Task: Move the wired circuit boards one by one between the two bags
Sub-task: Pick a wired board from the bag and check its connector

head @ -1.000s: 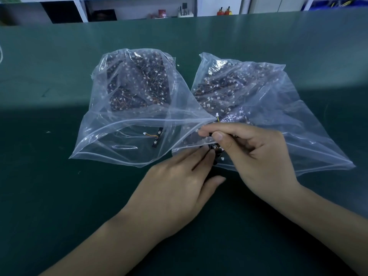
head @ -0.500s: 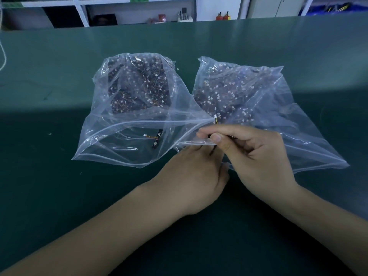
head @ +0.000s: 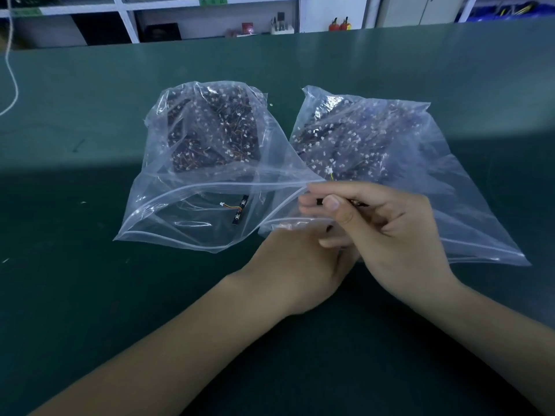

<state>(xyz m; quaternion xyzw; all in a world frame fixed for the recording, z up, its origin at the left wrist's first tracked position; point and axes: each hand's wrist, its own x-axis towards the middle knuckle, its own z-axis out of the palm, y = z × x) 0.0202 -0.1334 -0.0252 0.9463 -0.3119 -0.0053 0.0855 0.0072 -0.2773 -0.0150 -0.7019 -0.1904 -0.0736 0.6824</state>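
Observation:
Two clear zip bags lie side by side on the green table, both holding piles of small black wired circuit boards. In the left bag (head: 156, 211) a single board (head: 239, 213) lies apart near the open mouth. My right hand (head: 390, 235) hovers at the mouth of the right bag (head: 468, 205) and pinches one black board (head: 319, 201) between thumb and forefinger. That board's yellow wire and white plug (head: 329, 171) stick up behind the fingers. My left hand (head: 294, 265) reaches under the right hand to the right bag's lip, its fingers hidden.
The green table (head: 90, 295) stretches all around the bags. A white cord (head: 12, 79) hangs at the far left. Shelves with small items stand beyond the table's far edge (head: 270, 34).
My left hand has slid forward beneath the right hand, so its fingers are now out of sight. The right hand keeps pinching the board and has risen slightly.

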